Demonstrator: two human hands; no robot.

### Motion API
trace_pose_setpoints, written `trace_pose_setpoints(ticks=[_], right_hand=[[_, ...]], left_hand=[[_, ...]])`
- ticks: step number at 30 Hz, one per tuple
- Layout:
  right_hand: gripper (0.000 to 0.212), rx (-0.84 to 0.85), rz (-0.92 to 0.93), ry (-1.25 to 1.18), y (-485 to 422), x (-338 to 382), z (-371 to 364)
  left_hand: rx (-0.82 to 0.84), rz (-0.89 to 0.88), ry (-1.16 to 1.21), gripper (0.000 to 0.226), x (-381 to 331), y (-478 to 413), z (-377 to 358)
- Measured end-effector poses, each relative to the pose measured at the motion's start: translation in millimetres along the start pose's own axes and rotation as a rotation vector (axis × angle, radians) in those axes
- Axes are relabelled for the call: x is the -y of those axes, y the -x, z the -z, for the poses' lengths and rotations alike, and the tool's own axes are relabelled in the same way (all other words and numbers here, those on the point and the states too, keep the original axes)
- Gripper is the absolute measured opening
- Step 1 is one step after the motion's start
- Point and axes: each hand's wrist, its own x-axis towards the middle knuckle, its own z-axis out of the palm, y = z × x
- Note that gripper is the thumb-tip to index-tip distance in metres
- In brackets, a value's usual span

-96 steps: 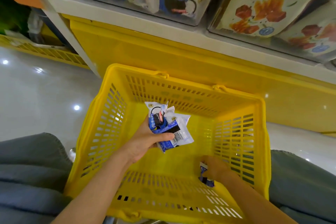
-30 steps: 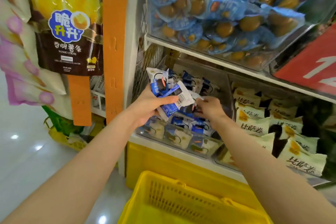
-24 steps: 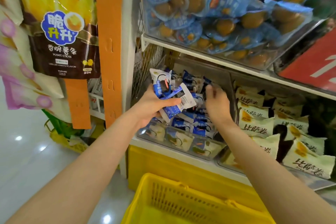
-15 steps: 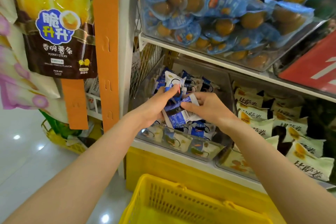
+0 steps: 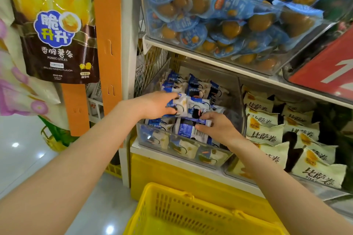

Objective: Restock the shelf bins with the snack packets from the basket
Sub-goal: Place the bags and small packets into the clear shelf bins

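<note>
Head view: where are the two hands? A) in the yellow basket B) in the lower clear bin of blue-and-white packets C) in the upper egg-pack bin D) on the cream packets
B: the left hand and right hand both grip blue-and-white packets inside the lower clear bin.

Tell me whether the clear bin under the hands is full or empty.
Nearly full: snack packets heap above the front wall of the clear bin, with the left hand and right hand holding more on top.
</note>
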Motion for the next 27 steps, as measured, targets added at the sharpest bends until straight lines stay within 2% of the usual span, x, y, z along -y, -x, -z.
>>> trace_pose_setpoints(ticks=[1, 3, 6, 8, 10, 13, 16, 20, 22, 26, 27], right_hand=[[0.040, -0.046, 0.039, 0.026, 0.6, 0.5, -0.4], [0.044, -0.121, 0.107, 0.029, 0.9, 3.7, -1.5], [0.054, 0.018, 0.063, 0.084, 1.4, 6.7, -2.5], [0.050, 0.088, 0.047, 0.095, 2.2, 4.3, -2.8], [0.041, 0.057, 0.090, 0.108, 2.8, 2.4, -1.9], [0.031, -0.081, 0.148, 0.047, -0.1, 1.9, 0.1], [0.037, -0.274, 0.177, 0.073, -15.0, 7.4, 5.4], [0.045, -0.124, 0.094, 0.257, -42.9, 18.7, 8.7], [0.049, -0.056, 0.046, 0.299, -49.2, 22.1, 8.3], [0.043, 0.013, -0.027, 0.306, -52.0, 24.9, 17.8], [0.038, -0.012, -0.034, 0.291, -51.4, 25.3, 22.3]], left_hand=[[0.048, 0.015, -0.072, 0.055, 0.6, -2.1, -2.7], [0.037, 0.022, -0.176, 0.054, 1.3, -6.2, -8.4], [-0.076, -0.039, -0.353, 0.057, 1.6, -11.0, -15.3], [-0.132, -0.073, -0.401, 0.065, 0.4, -14.5, -18.6], [-0.167, -0.092, -0.365, 0.066, -2.3, -17.1, -19.9], [-0.224, -0.103, -0.231, 0.053, -2.7, -17.5, -17.9], [-0.196, -0.072, -0.104, 0.043, -1.0, -12.1, -15.1], [0.006, -0.023, -0.161, 0.043, 3.6, -4.7, -20.3], [0.051, -0.001, -0.234, 0.044, 6.6, -3.3, -24.3], [-0.049, -0.044, -0.269, 0.048, 8.4, -2.7, -30.4], [-0.080, -0.071, -0.253, 0.052, 8.9, -3.1, -32.6]])
